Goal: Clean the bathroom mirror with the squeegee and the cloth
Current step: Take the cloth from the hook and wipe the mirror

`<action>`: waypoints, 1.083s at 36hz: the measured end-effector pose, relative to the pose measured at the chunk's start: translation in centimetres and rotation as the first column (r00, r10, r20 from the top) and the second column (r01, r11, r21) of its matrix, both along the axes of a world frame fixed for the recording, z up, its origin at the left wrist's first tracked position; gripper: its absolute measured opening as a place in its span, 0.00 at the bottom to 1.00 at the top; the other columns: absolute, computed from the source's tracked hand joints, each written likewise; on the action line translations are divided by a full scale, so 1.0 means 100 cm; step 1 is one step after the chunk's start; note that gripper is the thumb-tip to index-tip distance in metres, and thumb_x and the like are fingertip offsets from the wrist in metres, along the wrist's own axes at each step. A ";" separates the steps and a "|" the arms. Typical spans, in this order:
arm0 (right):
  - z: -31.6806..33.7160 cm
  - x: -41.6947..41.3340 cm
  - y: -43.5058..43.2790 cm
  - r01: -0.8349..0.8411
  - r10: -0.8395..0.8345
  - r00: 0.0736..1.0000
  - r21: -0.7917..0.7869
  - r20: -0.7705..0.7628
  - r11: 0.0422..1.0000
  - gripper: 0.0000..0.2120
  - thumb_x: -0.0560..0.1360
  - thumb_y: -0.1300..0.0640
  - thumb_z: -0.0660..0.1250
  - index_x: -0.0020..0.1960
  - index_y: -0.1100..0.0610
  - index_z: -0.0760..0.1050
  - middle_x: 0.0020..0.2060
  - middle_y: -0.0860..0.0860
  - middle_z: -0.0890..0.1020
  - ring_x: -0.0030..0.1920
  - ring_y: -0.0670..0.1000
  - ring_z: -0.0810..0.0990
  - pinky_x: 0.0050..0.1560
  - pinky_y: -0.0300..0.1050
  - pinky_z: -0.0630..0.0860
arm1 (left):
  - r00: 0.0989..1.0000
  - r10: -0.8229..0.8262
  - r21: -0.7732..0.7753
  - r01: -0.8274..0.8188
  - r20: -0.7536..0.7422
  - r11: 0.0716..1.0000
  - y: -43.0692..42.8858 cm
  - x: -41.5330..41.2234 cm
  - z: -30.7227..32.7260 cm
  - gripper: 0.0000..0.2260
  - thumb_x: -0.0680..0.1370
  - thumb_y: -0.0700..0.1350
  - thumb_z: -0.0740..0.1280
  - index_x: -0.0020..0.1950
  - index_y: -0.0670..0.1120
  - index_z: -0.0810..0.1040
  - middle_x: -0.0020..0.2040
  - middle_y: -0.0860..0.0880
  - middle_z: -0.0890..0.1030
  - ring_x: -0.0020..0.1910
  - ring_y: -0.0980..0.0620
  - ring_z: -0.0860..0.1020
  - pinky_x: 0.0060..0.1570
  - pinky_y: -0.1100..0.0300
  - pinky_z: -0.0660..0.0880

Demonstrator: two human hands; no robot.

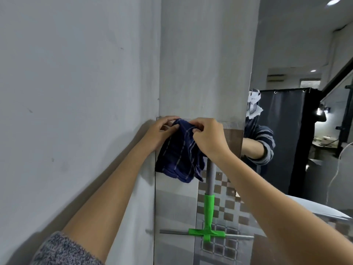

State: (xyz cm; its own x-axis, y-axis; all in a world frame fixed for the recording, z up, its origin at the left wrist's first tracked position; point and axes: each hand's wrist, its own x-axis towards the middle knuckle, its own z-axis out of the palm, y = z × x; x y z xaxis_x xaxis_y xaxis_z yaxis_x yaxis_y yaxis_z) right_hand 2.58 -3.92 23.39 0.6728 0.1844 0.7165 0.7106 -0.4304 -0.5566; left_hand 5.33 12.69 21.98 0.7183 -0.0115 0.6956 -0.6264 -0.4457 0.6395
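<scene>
Both hands hold a dark blue checked cloth (179,155) against the top edge of the tiled wall strip. My left hand (162,131) grips its upper left part and my right hand (208,136) pinches its upper right part; the rest hangs down. A squeegee (209,213) with a grey handle and a green head hangs blade-down just below my right hand. The handle's top is hidden behind that hand, so I cannot tell what holds it. The mirror (286,121) is to the right and reflects the person's sleeve and a dark curtain.
A plain grey wall (76,92) fills the left side and meets a grey pillar (206,64) in a corner. Checked tiles (227,205) lie behind the squeegee. A white curved basin rim (321,209) shows at the lower right.
</scene>
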 end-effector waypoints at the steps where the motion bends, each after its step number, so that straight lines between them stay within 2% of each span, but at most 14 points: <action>1: 0.005 -0.003 -0.002 -0.003 0.003 1.000 -0.005 0.019 1.000 0.15 0.72 0.70 0.57 0.49 0.60 0.81 0.42 0.56 0.84 0.44 0.55 0.80 0.35 0.37 0.72 | 1.000 0.005 -0.004 -0.005 0.014 1.000 -0.001 -0.003 0.003 0.09 0.77 0.44 0.65 0.57 0.49 0.76 0.47 0.48 0.77 0.46 0.53 0.75 0.45 0.73 0.72; 5: 0.022 -0.014 -0.010 0.012 -0.008 0.996 -0.041 0.084 0.999 0.15 0.73 0.70 0.58 0.52 0.61 0.81 0.47 0.54 0.84 0.46 0.48 0.78 0.40 0.31 0.69 | 0.995 0.071 0.016 -0.073 0.066 0.997 -0.003 -0.021 0.012 0.10 0.77 0.47 0.66 0.57 0.49 0.76 0.47 0.50 0.76 0.42 0.60 0.74 0.43 0.74 0.70; 9: 0.033 -0.031 -0.025 -0.006 0.015 0.994 -0.080 0.111 0.997 0.15 0.75 0.69 0.59 0.54 0.59 0.81 0.47 0.52 0.83 0.46 0.46 0.77 0.40 0.26 0.70 | 0.974 0.178 0.088 -0.191 0.143 0.978 -0.005 -0.044 0.020 0.13 0.75 0.52 0.66 0.59 0.53 0.75 0.54 0.50 0.72 0.49 0.61 0.73 0.47 0.72 0.68; 11: 0.033 -0.040 -0.036 -0.021 0.029 0.995 -0.079 0.100 0.997 0.15 0.75 0.68 0.60 0.55 0.58 0.80 0.48 0.51 0.83 0.47 0.46 0.77 0.44 0.28 0.70 | 0.970 0.169 0.101 -0.189 0.178 0.977 -0.012 -0.057 0.022 0.13 0.75 0.53 0.66 0.59 0.54 0.76 0.55 0.52 0.70 0.52 0.60 0.72 0.52 0.71 0.66; 14: 0.022 -0.054 -0.057 -0.045 0.049 0.996 -0.049 0.070 0.998 0.14 0.75 0.68 0.61 0.54 0.56 0.80 0.46 0.49 0.83 0.48 0.46 0.79 0.50 0.34 0.72 | 0.985 0.076 0.146 -0.098 0.153 0.984 -0.026 -0.076 0.019 0.13 0.75 0.52 0.67 0.59 0.53 0.76 0.56 0.55 0.72 0.57 0.59 0.72 0.57 0.67 0.65; 17: 0.009 -0.065 -0.084 -0.021 0.025 0.999 -0.109 0.038 0.994 0.15 0.75 0.69 0.62 0.54 0.54 0.80 0.44 0.47 0.82 0.45 0.43 0.77 0.45 0.25 0.70 | 0.998 -0.054 0.225 0.049 0.013 0.973 -0.047 -0.091 0.010 0.12 0.76 0.51 0.66 0.58 0.53 0.77 0.55 0.58 0.77 0.57 0.61 0.74 0.59 0.63 0.69; 20: -0.001 -0.079 -0.115 -0.001 -0.001 1.000 -0.152 -0.010 0.988 0.15 0.74 0.70 0.63 0.53 0.55 0.81 0.42 0.45 0.81 0.41 0.39 0.76 0.40 0.20 0.69 | 0.979 -0.165 0.226 0.188 -0.118 0.956 -0.072 -0.102 -0.002 0.10 0.76 0.49 0.67 0.55 0.50 0.78 0.52 0.53 0.81 0.53 0.57 0.78 0.57 0.60 0.73; 23: -0.007 -0.093 -0.146 0.027 -0.036 0.999 -0.211 -0.041 0.977 0.14 0.73 0.70 0.64 0.51 0.55 0.82 0.41 0.46 0.80 0.41 0.39 0.76 0.42 0.20 0.70 | 0.961 -0.215 0.219 0.250 -0.172 0.943 -0.100 -0.109 -0.015 0.08 0.75 0.48 0.68 0.52 0.48 0.78 0.49 0.48 0.81 0.49 0.51 0.80 0.53 0.56 0.76; 25: -0.010 -0.100 -0.168 0.078 -0.089 0.995 -0.236 -0.036 0.969 0.14 0.72 0.70 0.66 0.50 0.54 0.82 0.42 0.47 0.81 0.42 0.42 0.78 0.48 0.26 0.72 | 0.956 -0.243 0.216 0.275 -0.161 0.937 -0.123 -0.112 -0.020 0.07 0.75 0.46 0.68 0.51 0.44 0.77 0.48 0.44 0.81 0.49 0.47 0.80 0.52 0.53 0.76; 26: -0.011 -0.103 -0.179 0.116 -0.126 0.992 -0.239 -0.027 0.964 0.14 0.72 0.69 0.66 0.50 0.53 0.82 0.43 0.48 0.81 0.44 0.44 0.79 0.52 0.32 0.74 | 0.956 -0.257 0.204 0.283 -0.143 0.937 -0.135 -0.112 -0.021 0.06 0.75 0.44 0.68 0.50 0.43 0.77 0.47 0.44 0.80 0.48 0.46 0.80 0.51 0.53 0.76; 28: -0.015 -0.110 -0.199 0.188 -0.193 0.981 -0.222 -0.004 0.957 0.14 0.71 0.69 0.67 0.50 0.53 0.82 0.44 0.48 0.82 0.47 0.47 0.80 0.55 0.42 0.75 | 0.959 -0.272 0.182 0.283 -0.083 0.942 -0.160 -0.113 -0.021 0.05 0.74 0.42 0.69 0.48 0.43 0.77 0.44 0.48 0.80 0.45 0.51 0.79 0.49 0.56 0.77; 30: -0.022 -0.119 -0.215 0.249 -0.245 0.968 -0.164 0.046 0.954 0.14 0.71 0.70 0.67 0.50 0.56 0.82 0.44 0.48 0.82 0.46 0.48 0.80 0.55 0.45 0.77 | 0.969 -0.245 0.183 0.242 -0.005 0.953 -0.183 -0.111 -0.020 0.05 0.73 0.43 0.70 0.47 0.44 0.79 0.42 0.52 0.80 0.43 0.56 0.77 0.47 0.62 0.75; 34: -0.047 -0.135 -0.232 0.399 -0.381 0.896 -0.037 0.228 0.916 0.13 0.71 0.69 0.68 0.52 0.57 0.81 0.48 0.51 0.81 0.47 0.51 0.77 0.53 0.51 0.77 | 0.974 -0.211 0.217 0.188 0.088 0.958 -0.222 -0.110 -0.018 0.05 0.72 0.43 0.72 0.46 0.45 0.80 0.42 0.53 0.81 0.42 0.59 0.77 0.46 0.73 0.70; 39: -0.092 -0.153 -0.225 0.439 -0.461 0.853 0.140 0.246 0.887 0.14 0.74 0.65 0.64 0.59 0.60 0.77 0.55 0.52 0.79 0.57 0.52 0.76 0.59 0.52 0.75 | 0.970 -0.230 0.212 0.210 0.073 0.954 -0.254 -0.113 -0.011 0.04 0.72 0.45 0.71 0.46 0.47 0.81 0.41 0.53 0.81 0.42 0.59 0.77 0.44 0.72 0.71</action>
